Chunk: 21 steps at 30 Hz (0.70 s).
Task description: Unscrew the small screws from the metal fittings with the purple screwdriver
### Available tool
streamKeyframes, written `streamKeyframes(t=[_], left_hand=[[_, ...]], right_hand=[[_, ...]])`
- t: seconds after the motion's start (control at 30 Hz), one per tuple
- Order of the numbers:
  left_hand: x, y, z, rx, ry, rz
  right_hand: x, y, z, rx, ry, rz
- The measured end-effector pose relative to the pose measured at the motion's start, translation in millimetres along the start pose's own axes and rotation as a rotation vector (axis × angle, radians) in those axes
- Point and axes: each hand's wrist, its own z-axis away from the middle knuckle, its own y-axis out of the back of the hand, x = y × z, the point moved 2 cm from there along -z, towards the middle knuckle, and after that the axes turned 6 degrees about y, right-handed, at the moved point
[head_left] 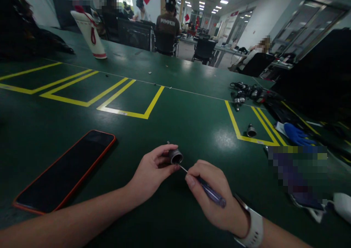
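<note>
"Head view, left to right: what's there?"
"A phone lies left of the left hand, whose fingers grip a metal cup, its open mouth toward the right hand."
"And that one?"
"Closed around a purple-handled tool, its shaft reaching the cup's mouth. Beyond it to the right, a similar piece sits within yellow tape, then a blue glove."

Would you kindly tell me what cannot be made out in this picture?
All in the head view:
Tip of the screwdriver: lost at the dark mouth of the metal cup.
Part of the cup's side: covered by the left hand.
Surface of the device at right: mostly pixelated.
White object: cut off by the right edge.
</note>
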Motion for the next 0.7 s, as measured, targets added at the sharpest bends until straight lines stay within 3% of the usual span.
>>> streamKeyframes(t=[0.5,0.7], left_hand=[[-1.5,3.1,1.2,-0.038,0.010,0.030],[-1.9,5.1,4.1,-0.061,0.005,0.006]], right_hand=[[-2.8,-0.6,6.5,0.064,0.129,-0.049],[-5.1,-0.8,8.8,0.104,0.074,-0.061]])
